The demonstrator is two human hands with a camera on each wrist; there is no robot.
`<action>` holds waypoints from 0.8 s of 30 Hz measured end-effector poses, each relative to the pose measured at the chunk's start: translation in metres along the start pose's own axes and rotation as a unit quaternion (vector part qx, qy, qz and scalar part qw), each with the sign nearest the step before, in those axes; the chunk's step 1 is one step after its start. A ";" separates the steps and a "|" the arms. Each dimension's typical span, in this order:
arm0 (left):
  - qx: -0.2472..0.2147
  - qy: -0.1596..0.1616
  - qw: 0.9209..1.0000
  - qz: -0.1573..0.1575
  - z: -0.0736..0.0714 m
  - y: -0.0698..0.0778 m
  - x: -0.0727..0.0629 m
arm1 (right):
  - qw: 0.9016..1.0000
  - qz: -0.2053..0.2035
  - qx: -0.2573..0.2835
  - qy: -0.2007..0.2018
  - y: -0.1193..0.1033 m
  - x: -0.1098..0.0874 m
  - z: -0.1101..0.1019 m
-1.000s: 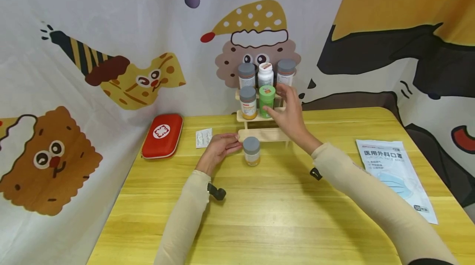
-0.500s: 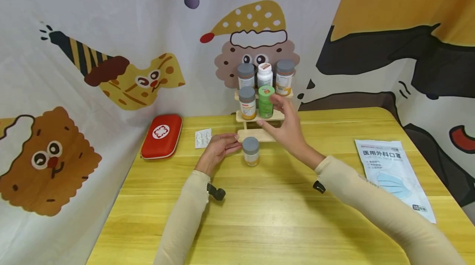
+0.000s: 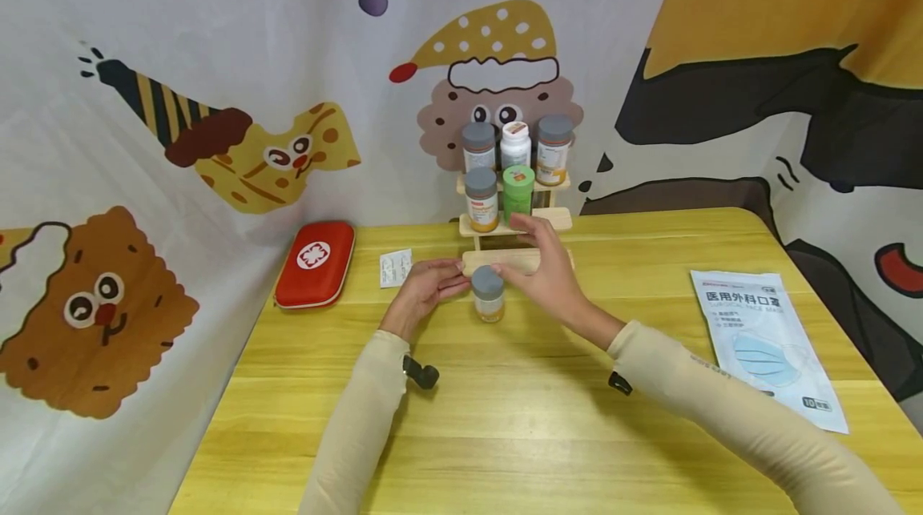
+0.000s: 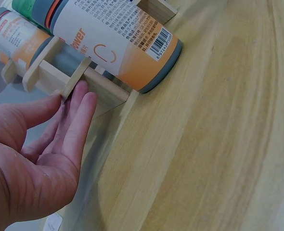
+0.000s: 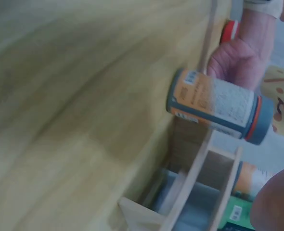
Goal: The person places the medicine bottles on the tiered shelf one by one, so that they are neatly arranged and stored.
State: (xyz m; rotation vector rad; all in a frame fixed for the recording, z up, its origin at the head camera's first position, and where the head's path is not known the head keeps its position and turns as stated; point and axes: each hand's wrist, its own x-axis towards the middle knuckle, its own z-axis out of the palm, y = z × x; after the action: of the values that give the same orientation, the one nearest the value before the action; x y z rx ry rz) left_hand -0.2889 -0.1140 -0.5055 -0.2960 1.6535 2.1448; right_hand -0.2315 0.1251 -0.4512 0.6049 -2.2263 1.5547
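Note:
A three-tier wooden display rack [image 3: 555, 219] stands at the back of the table. My left hand [image 3: 429, 291] pinches the left end of its lowest shelf between thumb and fingers, plain in the left wrist view. A grey-lidded supplement bottle [image 3: 489, 305] with an orange-and-white label stands upright on the table before the rack. My right hand [image 3: 550, 279] hovers just right of that bottle, fingers spread and thumb near its lid; whether they touch cannot be told. A green bottle [image 3: 517, 193] and another grey-lidded bottle [image 3: 481, 203] occupy the middle shelf.
On the top shelf are a white bottle [image 3: 515, 148] and two grey-lidded bottles, one at the right [image 3: 553, 153]. A red first-aid case [image 3: 315, 265] and a small printed paper [image 3: 396, 268] lie left. A face-mask packet [image 3: 767, 347] lies right.
My right hand has left the green bottle on the middle shelf and come down and forward to the front bottle. The left hand has stayed on the rack.

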 end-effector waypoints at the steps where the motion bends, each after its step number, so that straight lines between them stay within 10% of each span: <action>1: 0.000 -0.001 1.000 0.000 0.000 0.000 0.000 | 1.000 0.003 -0.002 -0.009 0.002 -0.002 0.000; 12: 0.011 -0.001 1.000 0.003 0.000 0.002 -0.001 | 0.992 0.068 -0.016 -0.102 0.010 -0.022 0.016; 24: 0.013 -0.002 1.000 0.004 0.002 0.000 -0.002 | 0.984 0.144 0.034 -0.102 0.014 -0.041 0.032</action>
State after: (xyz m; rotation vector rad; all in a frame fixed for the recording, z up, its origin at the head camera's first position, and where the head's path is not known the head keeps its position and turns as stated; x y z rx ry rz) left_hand -0.2867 -0.1128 -0.5043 -0.2788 1.6819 2.1259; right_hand -0.2059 0.1046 -0.4938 0.4969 -2.5153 1.7853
